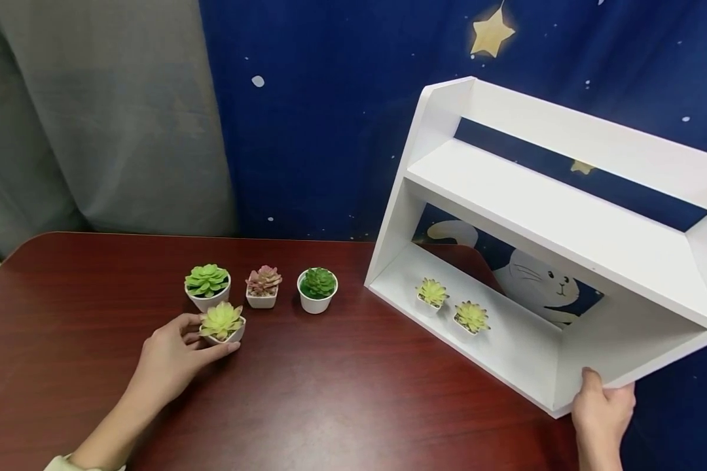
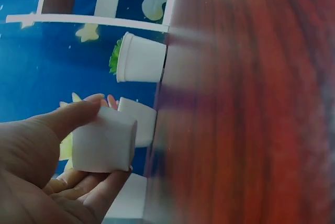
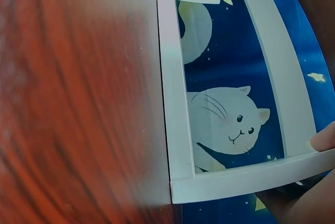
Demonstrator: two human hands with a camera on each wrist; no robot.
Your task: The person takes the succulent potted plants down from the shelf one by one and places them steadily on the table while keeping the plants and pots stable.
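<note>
My left hand holds a yellow-green potted succulent by its white square pot, thumb on one side and fingers on the other. In the left wrist view this pot is tilted close to the camera. Just behind it stands a bright green succulent in a white pot. At the right, my right hand grips the side panel of a white two-tier shelf, thumb on the inner face. Two small yellow-green succulents, one at left and another nearer the middle, sit on its lower board.
A reddish succulent and a dark green one, both in white pots, stand in a row on the brown table. Behind hang a blue curtain with stars and a cat, and a grey curtain.
</note>
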